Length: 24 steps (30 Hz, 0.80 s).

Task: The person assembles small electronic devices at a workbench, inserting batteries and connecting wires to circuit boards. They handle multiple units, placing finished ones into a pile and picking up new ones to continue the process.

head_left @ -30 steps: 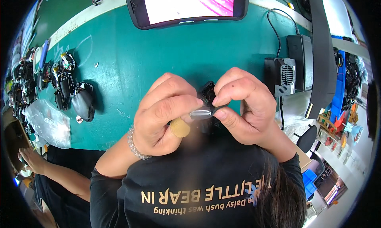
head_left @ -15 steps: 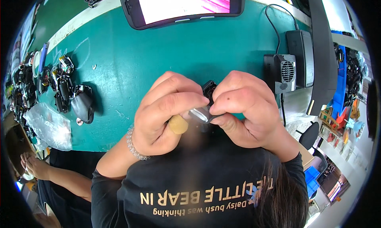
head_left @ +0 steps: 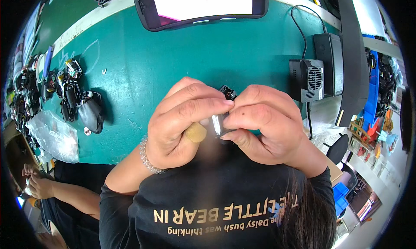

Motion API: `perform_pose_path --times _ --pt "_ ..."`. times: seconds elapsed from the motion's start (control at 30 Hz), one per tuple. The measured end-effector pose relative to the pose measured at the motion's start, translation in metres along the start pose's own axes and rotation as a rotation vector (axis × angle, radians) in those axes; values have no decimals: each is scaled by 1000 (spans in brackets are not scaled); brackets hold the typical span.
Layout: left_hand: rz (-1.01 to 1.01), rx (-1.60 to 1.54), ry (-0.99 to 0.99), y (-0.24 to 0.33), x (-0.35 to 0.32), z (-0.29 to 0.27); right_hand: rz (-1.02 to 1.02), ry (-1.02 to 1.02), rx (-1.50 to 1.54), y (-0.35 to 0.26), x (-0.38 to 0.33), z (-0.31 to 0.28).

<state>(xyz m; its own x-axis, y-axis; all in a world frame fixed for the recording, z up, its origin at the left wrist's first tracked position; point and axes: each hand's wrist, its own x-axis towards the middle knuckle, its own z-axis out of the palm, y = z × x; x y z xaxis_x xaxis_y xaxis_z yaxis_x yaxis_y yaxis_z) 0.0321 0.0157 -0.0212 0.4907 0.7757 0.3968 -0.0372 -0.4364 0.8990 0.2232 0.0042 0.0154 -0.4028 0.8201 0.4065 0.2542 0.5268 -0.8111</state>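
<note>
Close together over the table's near edge, my left hand [head_left: 180, 123] and my right hand [head_left: 271, 125] pinch one small black device part [head_left: 227, 92]. Its dark end with fine detail pokes out above my fingertips. Below them, a shiny, pale curved surface [head_left: 217, 125] faces up, and most of the part is covered by my fingers. A tan cover [head_left: 196, 132] wraps my left thumb tip. The right fingers and thumb are closed at the part's right side.
A large phone-like screen [head_left: 201, 19] stands at the table's far side. At left lie black device assemblies [head_left: 91, 112] and a clear plastic bag [head_left: 54, 136]. A vented black box [head_left: 307, 80] and an adapter [head_left: 328, 64] sit at right. A co-worker's hands [head_left: 39, 185] show lower left.
The shiny surface has turned from slanted to nearly upright as the part rotates in my fingers. My left fingertips have shifted slightly right. The screen has gone from pink-streaked to mostly white.
</note>
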Motion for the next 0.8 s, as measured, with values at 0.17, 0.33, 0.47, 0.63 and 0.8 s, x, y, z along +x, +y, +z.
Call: perform_pose_path --times 0.17,0.33,0.47,0.63,0.8 --pt "-1 -27 -15 1 1 -1 30 37 16 -2 1 2" --pt "11 -41 -21 2 3 1 4 14 -71 -1 1 0" --pt "-7 -14 -17 1 1 2 47 -12 -85 -5 3 -2" --pt "3 -10 6 1 -1 4 86 -22 20 -2 1 1" --pt "72 -8 14 -2 0 4 178 -57 103 -4 2 1"
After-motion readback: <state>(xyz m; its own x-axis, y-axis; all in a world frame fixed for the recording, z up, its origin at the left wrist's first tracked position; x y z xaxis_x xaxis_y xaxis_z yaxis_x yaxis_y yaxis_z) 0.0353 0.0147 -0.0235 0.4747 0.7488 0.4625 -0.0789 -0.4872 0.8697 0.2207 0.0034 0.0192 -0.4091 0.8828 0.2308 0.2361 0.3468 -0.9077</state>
